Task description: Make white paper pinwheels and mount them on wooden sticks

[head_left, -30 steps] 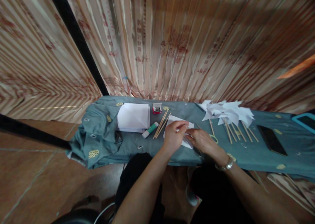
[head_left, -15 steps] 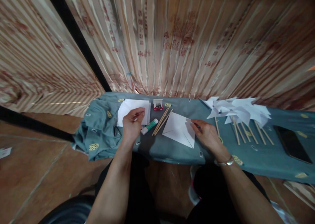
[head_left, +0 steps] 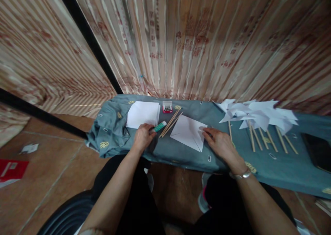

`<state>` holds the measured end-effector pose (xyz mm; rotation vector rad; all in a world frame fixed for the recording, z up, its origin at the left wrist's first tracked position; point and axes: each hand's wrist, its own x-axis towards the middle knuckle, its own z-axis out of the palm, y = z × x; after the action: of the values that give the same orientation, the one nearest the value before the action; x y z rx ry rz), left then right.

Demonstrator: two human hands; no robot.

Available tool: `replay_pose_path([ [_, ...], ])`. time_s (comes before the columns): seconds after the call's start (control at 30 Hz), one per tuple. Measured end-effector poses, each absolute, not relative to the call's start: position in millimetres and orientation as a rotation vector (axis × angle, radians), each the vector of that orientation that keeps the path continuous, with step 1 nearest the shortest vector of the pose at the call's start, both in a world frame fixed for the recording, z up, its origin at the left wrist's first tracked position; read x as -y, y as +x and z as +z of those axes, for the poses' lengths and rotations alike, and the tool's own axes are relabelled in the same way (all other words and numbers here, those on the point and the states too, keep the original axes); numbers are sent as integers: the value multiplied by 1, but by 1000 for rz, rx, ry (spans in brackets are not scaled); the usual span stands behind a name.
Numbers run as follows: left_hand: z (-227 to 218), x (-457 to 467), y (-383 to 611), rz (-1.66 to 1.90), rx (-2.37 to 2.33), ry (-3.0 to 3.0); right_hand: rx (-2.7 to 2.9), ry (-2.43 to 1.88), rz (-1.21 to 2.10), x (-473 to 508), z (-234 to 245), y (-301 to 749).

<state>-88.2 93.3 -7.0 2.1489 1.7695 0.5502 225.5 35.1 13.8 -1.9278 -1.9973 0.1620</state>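
From my end: left hand (head_left: 143,137) has fingers curled around the left end of the glue stick (head_left: 160,126). Right hand (head_left: 219,142), fingers narrow, touches the right corner of the creased paper sheet (head_left: 186,132); can't tell if it's pinched. Sheet lies on the table (head_left: 178,157), between wooden sticks (head_left: 169,126) and right hand.

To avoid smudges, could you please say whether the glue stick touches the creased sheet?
Apart: the head view shows wooden sticks and cloth lying between the glue stick and the creased sheet.
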Motion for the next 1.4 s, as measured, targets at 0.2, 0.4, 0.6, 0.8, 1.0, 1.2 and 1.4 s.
replay_pose_path([
  [0.2, -3, -93, -85, 631, -1779, 2081, 2003, -1888, 204, -33, 14, 224],
  [0.4, 8, -86, -60, 1079, -1420, 1375, 1592, -1607, 782, -37, 15, 195],
  [0.6, 13, -65, -17, 1016, -989, 1069, 965, -1131, 1520, -40, 21, 158],
  [0.8, 10, -66, -12, 1032, -950, 1066, 707, -1032, 1603, -45, 22, 155],
  [1.0, 8, -71, -26, 1005, -1039, 1143, 470, -969, 1595, -54, 13, 169],
  [1.2, -10, -89, -44, 1041, -1274, 1618, 353, -965, 1645, -55, 8, 187],
  [1.4, -23, -111, -41, 924, -1461, 2121, 344, -968, 1645, -55, -1, 197],
])
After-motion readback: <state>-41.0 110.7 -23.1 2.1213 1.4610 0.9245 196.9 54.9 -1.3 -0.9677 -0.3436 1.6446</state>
